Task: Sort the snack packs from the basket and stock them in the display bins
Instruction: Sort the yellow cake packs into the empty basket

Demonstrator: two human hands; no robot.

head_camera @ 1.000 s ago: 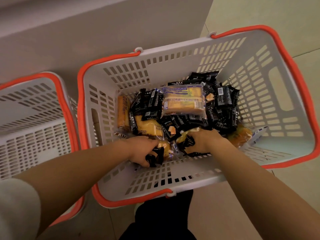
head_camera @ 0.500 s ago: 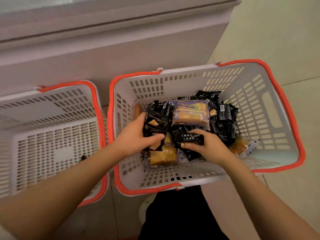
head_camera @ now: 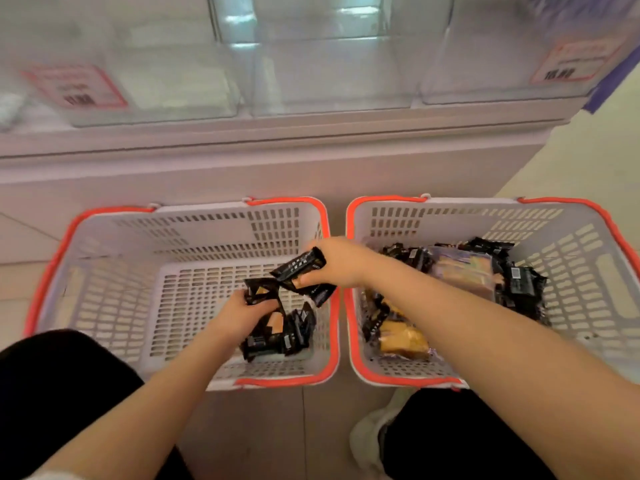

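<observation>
1. Black snack packs (head_camera: 277, 336) lay heaped in the near right corner of the left basket (head_camera: 114, 299), a white slotted basket with an orange rim, standing on the floor.
2. Left hand (head_camera: 242, 311) curled round a black pack (head_camera: 260, 292) just above that heap, thumb pressed against the wrapper.
3. Right hand (head_camera: 334, 261) reached across the two touching rims and gripped a small bunch of black packs (head_camera: 300, 266) over the left basket, fingers closed on the wrappers.
4. More snack packs stayed in the right basket (head_camera: 568, 258): a jumble of black wrappers (head_camera: 519, 282) along the back and right, a clear-wrapped yellow cake pack (head_camera: 464, 268) on top, another yellow pack (head_camera: 401, 339) near the front wall.
5. Right forearm (head_camera: 467, 317) crossed over the right basket's contents, hiding part of the pile.
6. Both baskets stood side by side on the tiled floor (head_camera: 304, 427), against the pale base of a display unit (head_camera: 277, 174).
7. Clear display bins (head_camera: 329, 74) ran along the top of the unit, blurred; red-edged label cards (head_camera: 74, 86) showed on the left and right bins, text unreadable.
8. Black trouser legs (head_camera: 52, 382) and a pale shoe (head_camera: 370, 434) filled the bottom edge, either side of the forearms.
</observation>
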